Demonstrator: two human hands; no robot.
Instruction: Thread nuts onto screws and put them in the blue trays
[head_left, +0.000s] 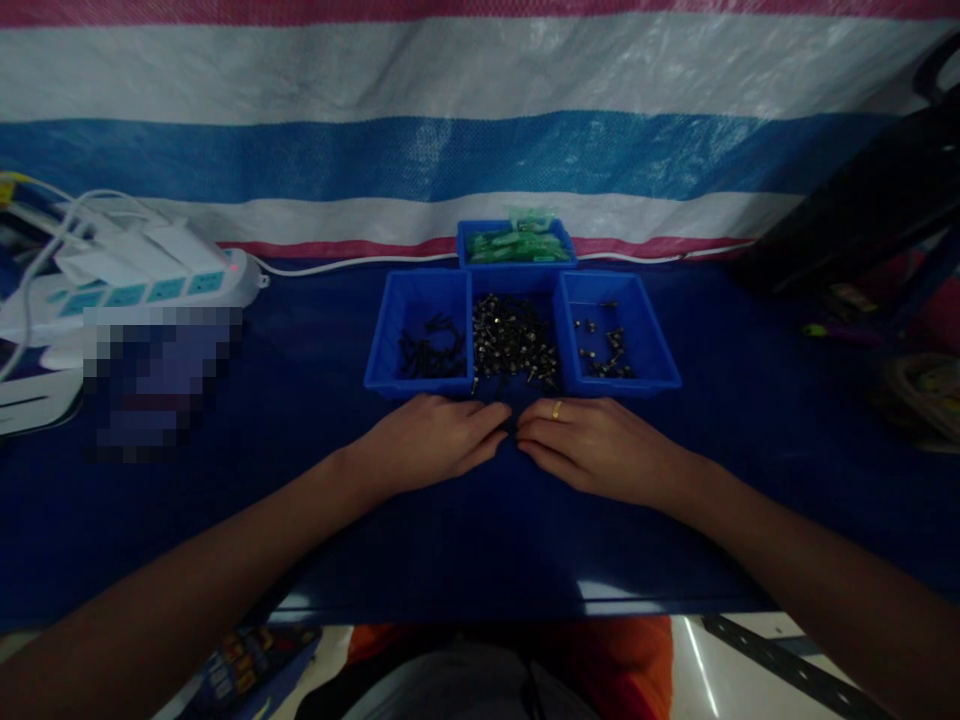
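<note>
Both hands rest flat on the bench, fingertips meeting just short of the middle tray.

The left hand (431,440) and right hand (592,447) lie palm down, each grip released and grasping nothing. Just beyond the fingertips sits the middle tray (513,285) heaped with small dark screws (515,348), which point every way, no shared long axis. A left tray (421,290) and right tray (611,290) flank it.

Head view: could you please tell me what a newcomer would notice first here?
Three blue trays of small dark parts sit mid-table, with a fourth tray of green pieces behind. Both hands, left and right, lie flat before them, fingertips nearly meeting. A white power strip lies far left.
</note>
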